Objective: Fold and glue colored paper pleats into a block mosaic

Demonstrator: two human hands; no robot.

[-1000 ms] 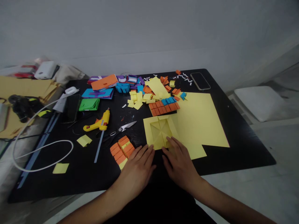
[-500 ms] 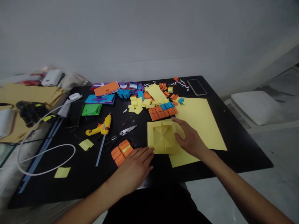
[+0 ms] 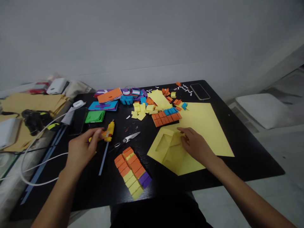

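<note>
My left hand [image 3: 82,147] is closed around the handle of a yellow hot glue gun [image 3: 110,130], which rests on the table with its nozzle pointing away. At the right, my right hand [image 3: 197,144] has its fingers bent at the edge of a folded yellow paper piece [image 3: 166,142]; its fingertips seem to pinch it. This piece has raised creased flaps and overlaps a large yellow sheet [image 3: 209,126]. In front of me lies a paper panel [image 3: 133,171] covered in orange, yellow and purple folded tabs. Scissors [image 3: 129,137] sit between the glue gun and the folded piece.
An orange-and-blue tabbed strip [image 3: 166,117] lies behind the folded piece, beside a heap of yellow scraps [image 3: 142,109]. Stacks of green paper [image 3: 95,116] and other colours stand at back left. A phone [image 3: 199,91] lies at back right. A white cable [image 3: 35,183] loops over the left side.
My left hand has moved from the tabbed panel leftward to the glue gun and taken hold of it, uncovering the panel. The folded yellow piece has turned under my right hand.
</note>
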